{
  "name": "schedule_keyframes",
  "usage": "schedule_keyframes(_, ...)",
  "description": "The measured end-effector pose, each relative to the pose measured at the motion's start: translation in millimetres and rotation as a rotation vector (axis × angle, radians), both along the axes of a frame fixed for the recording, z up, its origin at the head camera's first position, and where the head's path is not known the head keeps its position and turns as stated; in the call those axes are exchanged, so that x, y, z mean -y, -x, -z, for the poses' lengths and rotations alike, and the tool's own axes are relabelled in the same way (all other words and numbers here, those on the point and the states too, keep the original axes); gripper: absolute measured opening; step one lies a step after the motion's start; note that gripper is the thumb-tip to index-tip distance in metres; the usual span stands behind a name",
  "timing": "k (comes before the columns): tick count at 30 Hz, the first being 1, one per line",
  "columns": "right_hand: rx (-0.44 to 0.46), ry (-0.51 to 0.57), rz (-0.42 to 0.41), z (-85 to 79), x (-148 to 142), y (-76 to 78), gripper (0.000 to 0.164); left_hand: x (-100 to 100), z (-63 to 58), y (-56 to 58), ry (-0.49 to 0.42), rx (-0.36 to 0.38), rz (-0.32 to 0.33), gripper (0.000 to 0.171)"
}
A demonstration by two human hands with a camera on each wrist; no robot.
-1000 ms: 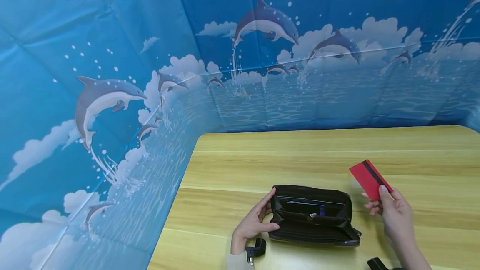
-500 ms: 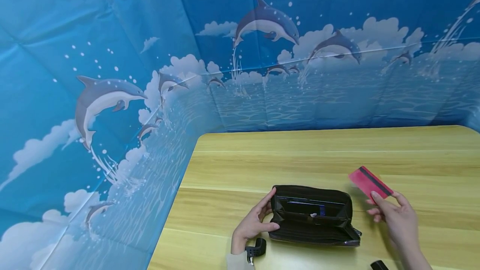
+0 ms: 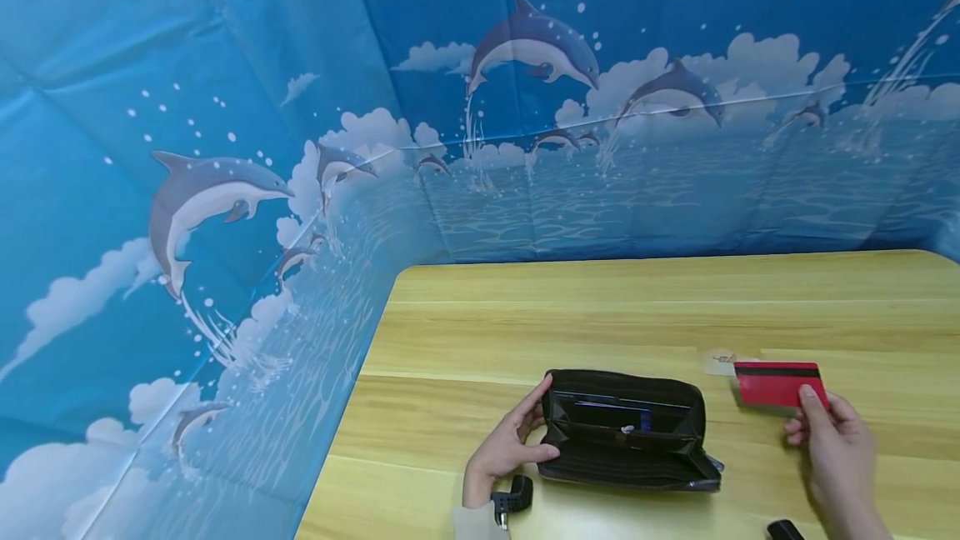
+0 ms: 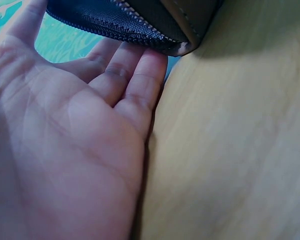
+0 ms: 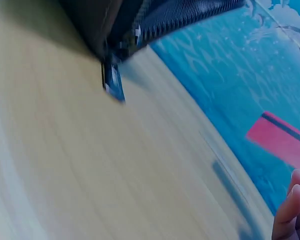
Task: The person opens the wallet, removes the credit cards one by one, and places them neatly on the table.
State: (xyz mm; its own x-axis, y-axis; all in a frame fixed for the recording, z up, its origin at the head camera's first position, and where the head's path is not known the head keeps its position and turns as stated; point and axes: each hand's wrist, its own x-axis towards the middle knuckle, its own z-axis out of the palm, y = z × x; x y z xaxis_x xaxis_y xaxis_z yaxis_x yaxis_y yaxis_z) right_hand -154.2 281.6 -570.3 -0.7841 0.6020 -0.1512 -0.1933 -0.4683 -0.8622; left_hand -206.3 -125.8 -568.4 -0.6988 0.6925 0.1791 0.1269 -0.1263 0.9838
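A black zip-around wallet (image 3: 622,469) lies spread apart on the table, its pockets facing up. A blue-edged card (image 3: 644,420) shows inside one pocket. My left hand (image 3: 508,448) grips the wallet's left end, thumb on the near side and fingers at the far side; the left wrist view shows the fingers against its zipped edge. Right of the wallet, my right hand (image 3: 840,448) pinches a red card (image 3: 776,390) with a dark stripe, held above the table. In the right wrist view, the zipper pull (image 5: 112,82) hangs from the wallet's corner.
A pale card (image 3: 717,362) lies on the wooden table (image 3: 540,307), partly behind the red card. A blue dolphin-print sheet (image 3: 480,190) hangs at the back and left of the table. Dark wrist-camera mounts (image 3: 513,496) sit at the wrists.
My right hand has moved right and slightly nearer with the red card, which has turned from slanted to nearly level. The pale card behind shows more. The left hand and wallet stay put.
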Motion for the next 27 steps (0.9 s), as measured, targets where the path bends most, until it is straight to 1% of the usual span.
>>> schedule_keyframes(3,0.027,-0.014,0.038,-0.2,-8,-0.1,0.009,0,-1.2,0.6,0.009,-0.001,0.002,0.087)
schedule_keyframes(6,0.02,-0.019,0.074,1.0,-18,0.3,0.011,0,-5.5,0.3,0.019,-0.002,0.005,0.088)
schedule_keyframes(9,0.027,-0.018,0.095,3.7,-28,0.6,0.008,0,-14.4,-1.8,0.028,-0.005,0.009,0.088)
schedule_keyframes(13,0.068,-0.061,0.127,7.1,-40,4.0,0.003,-1,-26.4,-5.9,0.028,-0.008,0.013,0.086)
schedule_keyframes(17,0.121,-0.155,0.152,9.5,-52,10.4,0.006,-1,-29.5,-7.9,0.02,-0.013,0.006,0.085)
schedule_keyframes(21,0.204,-0.276,0.138,12.4,-63,16.5,0.01,-2,-28.2,-7.7,0.015,-0.015,0.006,0.085)
schedule_keyframes(24,0.264,-0.388,0.103,15.1,-72,18.3,0.013,-2,-27.8,-7.2,0.017,-0.011,0.011,0.086)
schedule_keyframes(27,0.3,-0.476,0.049,15.9,-79,19.3,0.019,-1,-28.1,-6.9,0.022,-0.01,0.014,0.086)
